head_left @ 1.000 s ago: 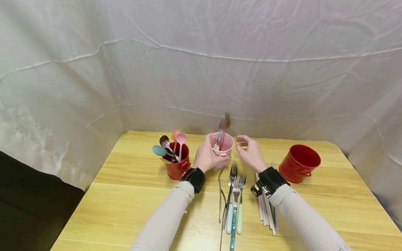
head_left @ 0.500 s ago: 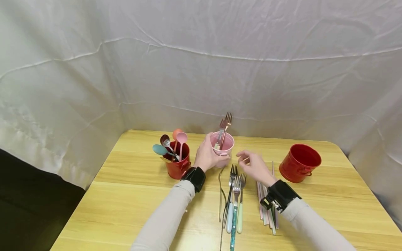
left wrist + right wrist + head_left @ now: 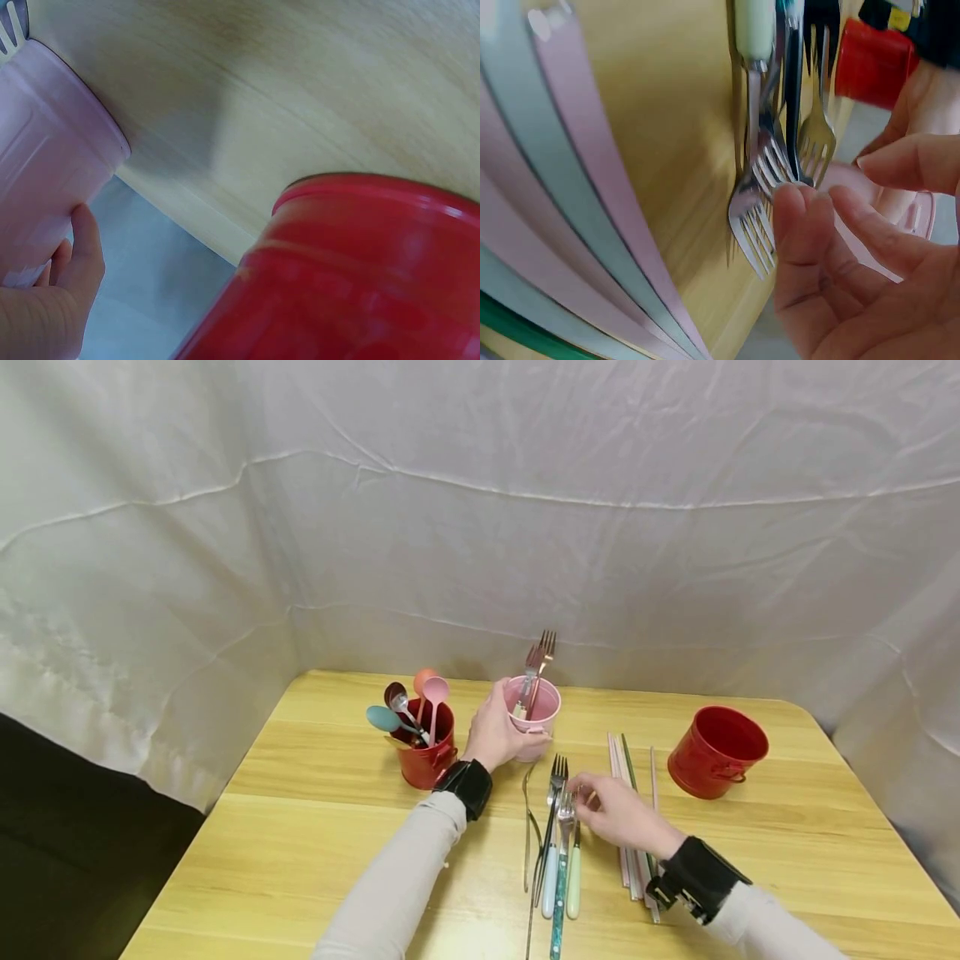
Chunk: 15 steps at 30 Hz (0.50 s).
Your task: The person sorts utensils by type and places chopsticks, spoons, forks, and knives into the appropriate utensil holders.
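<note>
My left hand (image 3: 495, 731) grips a small pink bucket (image 3: 553, 720) from its left side, thumb across the front. Two forks (image 3: 534, 662) stand in the bucket with their tines up. Over the row of forks on the table, my right hand (image 3: 621, 812) hovers with loosely bent fingers. Its fingertips are right at the tines of a teal-handled fork (image 3: 558, 885) and a pale-green-handled fork (image 3: 573, 885). In the right wrist view, the thumb stands apart from the fingers (image 3: 804, 225), and nothing is pinched between them. A blue-handled fork (image 3: 550, 889) and a black fork (image 3: 558, 768) lie alongside.
A red bucket (image 3: 423, 770) full of spoons stands left of my left wrist. Another red bucket (image 3: 693, 768) stands at the right. Several pastel chopsticks (image 3: 628, 864) lie beneath my right forearm. Grey cloth (image 3: 480, 527) hangs behind the table.
My right hand has moved from beside the pink bucket down toward me, to the fork tines. The left hand keeps its grip on the bucket, which stays in place.
</note>
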Each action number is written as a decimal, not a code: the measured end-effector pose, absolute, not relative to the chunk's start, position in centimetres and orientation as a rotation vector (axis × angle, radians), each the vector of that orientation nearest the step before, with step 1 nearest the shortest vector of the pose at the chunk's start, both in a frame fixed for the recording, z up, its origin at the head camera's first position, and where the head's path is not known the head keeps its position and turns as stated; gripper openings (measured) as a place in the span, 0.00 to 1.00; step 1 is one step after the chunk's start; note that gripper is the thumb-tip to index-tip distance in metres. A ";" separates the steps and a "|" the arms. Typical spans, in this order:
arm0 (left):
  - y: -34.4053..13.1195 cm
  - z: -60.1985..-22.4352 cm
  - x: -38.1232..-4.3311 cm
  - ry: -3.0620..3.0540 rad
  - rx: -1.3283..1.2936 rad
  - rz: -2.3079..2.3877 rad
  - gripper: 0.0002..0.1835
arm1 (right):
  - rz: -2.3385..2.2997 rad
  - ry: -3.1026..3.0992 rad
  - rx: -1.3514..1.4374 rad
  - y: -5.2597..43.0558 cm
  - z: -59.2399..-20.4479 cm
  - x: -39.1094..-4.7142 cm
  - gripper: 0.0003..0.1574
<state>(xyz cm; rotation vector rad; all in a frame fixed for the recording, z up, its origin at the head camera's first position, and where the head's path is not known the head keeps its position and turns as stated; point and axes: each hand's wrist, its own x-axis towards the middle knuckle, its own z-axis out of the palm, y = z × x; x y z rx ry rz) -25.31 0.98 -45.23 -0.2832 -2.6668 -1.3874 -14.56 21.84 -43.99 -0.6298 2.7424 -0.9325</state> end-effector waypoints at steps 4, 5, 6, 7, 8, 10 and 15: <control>1.0 -45.1 -25.3 -2.678 -0.269 -1.388 0.58 | -0.924 2.647 -0.658 21.8 -43.9 -13.4 0.13; 1.0 -45.0 -25.2 -2.680 -0.269 -1.391 0.58 | -0.922 2.618 -0.662 21.8 -43.9 -13.1 0.12; 1.0 -45.0 -25.2 -2.681 -0.269 -1.392 0.58 | -0.917 2.594 -0.665 21.8 -43.8 -12.8 0.12; 1.0 -45.0 -25.2 -2.683 -0.270 -1.392 0.58 | -0.915 2.567 -0.667 21.9 -43.8 -12.5 0.11; 1.0 -44.9 -25.2 -2.683 -0.271 -1.395 0.58 | -0.907 2.547 -0.670 21.9 -43.8 -12.2 0.12; 1.0 -44.9 -25.1 -2.687 -0.272 -1.398 0.58 | -0.888 2.519 -0.683 21.9 -43.9 -11.7 0.12; 1.0 -44.8 -25.0 -2.682 -0.276 -1.410 0.58 | -0.855 2.503 -0.710 21.8 -44.0 -11.2 0.12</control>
